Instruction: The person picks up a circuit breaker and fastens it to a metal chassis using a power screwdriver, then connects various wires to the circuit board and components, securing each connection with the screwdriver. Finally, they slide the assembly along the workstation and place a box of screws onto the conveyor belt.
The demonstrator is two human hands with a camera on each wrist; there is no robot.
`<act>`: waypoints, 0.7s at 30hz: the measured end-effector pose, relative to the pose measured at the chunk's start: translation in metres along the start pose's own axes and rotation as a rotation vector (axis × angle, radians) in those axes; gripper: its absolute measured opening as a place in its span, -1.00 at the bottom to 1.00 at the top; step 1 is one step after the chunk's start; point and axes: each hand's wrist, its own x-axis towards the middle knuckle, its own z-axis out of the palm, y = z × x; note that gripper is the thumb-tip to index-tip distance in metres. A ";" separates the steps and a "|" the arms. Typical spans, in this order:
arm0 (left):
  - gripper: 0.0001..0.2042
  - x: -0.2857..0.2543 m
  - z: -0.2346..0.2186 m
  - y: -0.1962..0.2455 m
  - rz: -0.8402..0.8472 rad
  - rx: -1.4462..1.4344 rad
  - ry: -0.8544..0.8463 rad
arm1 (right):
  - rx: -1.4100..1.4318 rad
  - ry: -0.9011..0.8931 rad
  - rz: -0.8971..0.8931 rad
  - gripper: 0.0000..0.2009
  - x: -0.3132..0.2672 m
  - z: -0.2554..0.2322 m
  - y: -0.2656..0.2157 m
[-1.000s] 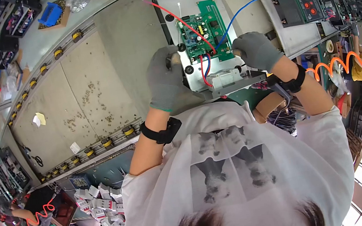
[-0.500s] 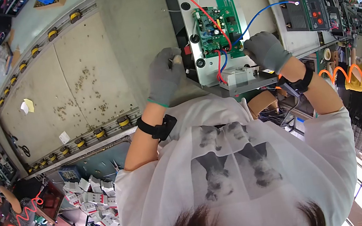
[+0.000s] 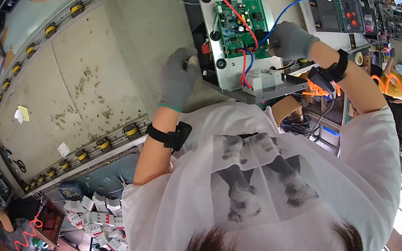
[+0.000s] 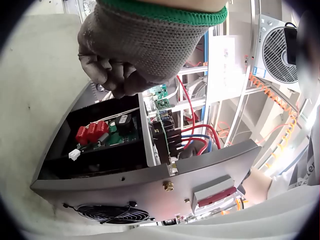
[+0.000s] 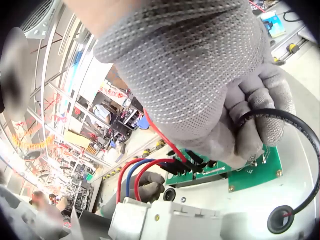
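Note:
My right hand (image 3: 290,42), in a grey glove, is over the near right corner of the green circuit board (image 3: 254,12). Its fingers pinch a black cable (image 5: 295,120), which runs into a black grommet (image 5: 280,219) in the metal plate. My left hand (image 3: 178,79), gloved too, hovers by the left side of the dark metal case (image 4: 125,187). Its fingers are curled, and nothing shows between them. Red wires (image 3: 244,68) and a blue wire (image 3: 288,11) rise from the board. A pale grey breaker block (image 3: 263,81) sits at the case's near end.
A grey boxed device with red buttons (image 3: 336,14) stands on the right. Roller rails (image 3: 104,143) border the bench. Small dark bits (image 3: 84,86) lie scattered on the left surface (image 3: 32,89). Black scissors (image 3: 16,162) lie at far left, and several breakers (image 3: 93,211) are piled below.
The head view has shifted, so the case now appears farther right. My right hand has moved forward along the board's right edge. The left hand keeps its curled pose beside the case.

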 end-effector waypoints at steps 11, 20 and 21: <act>-0.82 0.003 0.007 -0.020 -0.057 -0.048 -0.026 | 0.463 -0.147 0.317 -0.87 0.014 -0.012 -0.013; -0.70 0.007 0.010 -0.044 -0.165 0.105 -0.340 | 0.732 -0.084 0.449 -0.86 0.008 -0.005 -0.013; -0.70 0.008 0.012 -0.045 -0.169 0.099 -0.334 | 0.836 -0.107 0.432 -0.86 0.006 -0.003 -0.009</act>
